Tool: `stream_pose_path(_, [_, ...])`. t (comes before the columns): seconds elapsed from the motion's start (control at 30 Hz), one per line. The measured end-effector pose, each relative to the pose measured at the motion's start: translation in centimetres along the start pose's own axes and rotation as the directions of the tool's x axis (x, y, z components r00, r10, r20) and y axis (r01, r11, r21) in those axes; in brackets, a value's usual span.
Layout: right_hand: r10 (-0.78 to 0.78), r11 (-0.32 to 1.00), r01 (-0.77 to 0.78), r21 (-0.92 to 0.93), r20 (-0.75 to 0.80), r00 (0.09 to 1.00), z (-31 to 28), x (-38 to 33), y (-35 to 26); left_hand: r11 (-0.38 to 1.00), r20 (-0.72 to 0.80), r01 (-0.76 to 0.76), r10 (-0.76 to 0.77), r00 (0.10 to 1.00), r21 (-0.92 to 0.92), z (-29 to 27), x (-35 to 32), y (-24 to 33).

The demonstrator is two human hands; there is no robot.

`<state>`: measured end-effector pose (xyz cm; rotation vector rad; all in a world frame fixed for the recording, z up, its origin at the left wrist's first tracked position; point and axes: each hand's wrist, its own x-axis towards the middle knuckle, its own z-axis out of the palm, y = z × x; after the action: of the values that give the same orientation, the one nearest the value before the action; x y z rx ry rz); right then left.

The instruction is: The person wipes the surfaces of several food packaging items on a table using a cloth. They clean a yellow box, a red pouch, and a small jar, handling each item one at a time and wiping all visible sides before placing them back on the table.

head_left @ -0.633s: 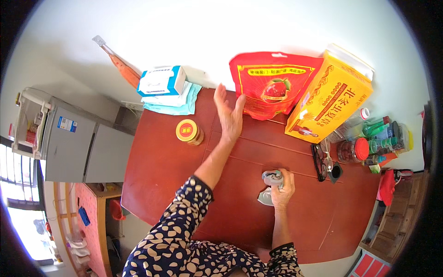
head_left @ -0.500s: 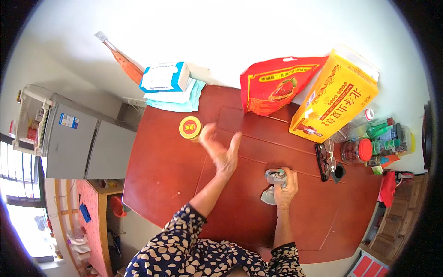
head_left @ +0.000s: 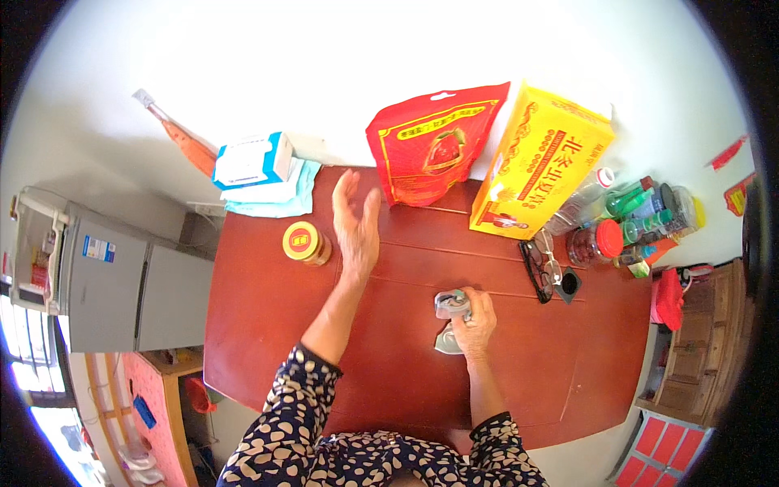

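Gleaming red-brown table (head_left: 268,325) against white wall (head_left: 341,73)

The person wears a dark top, almost black, covered all over with pale cream spots. The spots are uneven blobs, some round, some long, and they sit close together like animal print. The cloth looks soft and loose. The sleeves stop partway down both forearms, so the lower arms are bare. The left hand (head_left: 355,229) and the right hand (head_left: 473,323) are both bare, with no gloves. No ring, watch or bracelet can be made out; the hands are too small to tell.
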<state>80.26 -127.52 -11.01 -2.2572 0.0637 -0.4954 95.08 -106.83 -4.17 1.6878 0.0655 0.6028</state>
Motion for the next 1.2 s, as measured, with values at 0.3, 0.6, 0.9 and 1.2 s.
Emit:
stream_pose_path(0.3, [-0.027, 1.000, 0.027, -0.003, -0.009, 1.000, -0.1, 0.0, 0.2, 0.718, 0.161, 0.134, -0.031, 0.986, -0.683, 4.1, 6.5, -3.0])
stream_pose_path(0.6, [-0.023, 1.000, 0.022, -0.009, -0.037, 0.999, 0.2, -0.1, 0.3, 0.710, 0.244, 0.192, -0.030, 0.969, -0.678, 4.0, 5.8, -2.1])
stream_pose_path(0.9, [-0.013, 1.000, 0.012, -0.014, -0.027, 1.000, 0.1, -0.2, 0.4, 0.750, 0.281, 0.230, -0.061, 0.958, -0.620, 3.7, 5.4, -1.5])
stream_pose_path(1.2, [-0.031, 1.000, 0.031, 0.002, -0.061, 0.998, 0.1, 0.1, -0.1, 0.961, 0.076, 0.105, -0.089, 0.993, -0.256, 0.8, -2.3, -0.9])
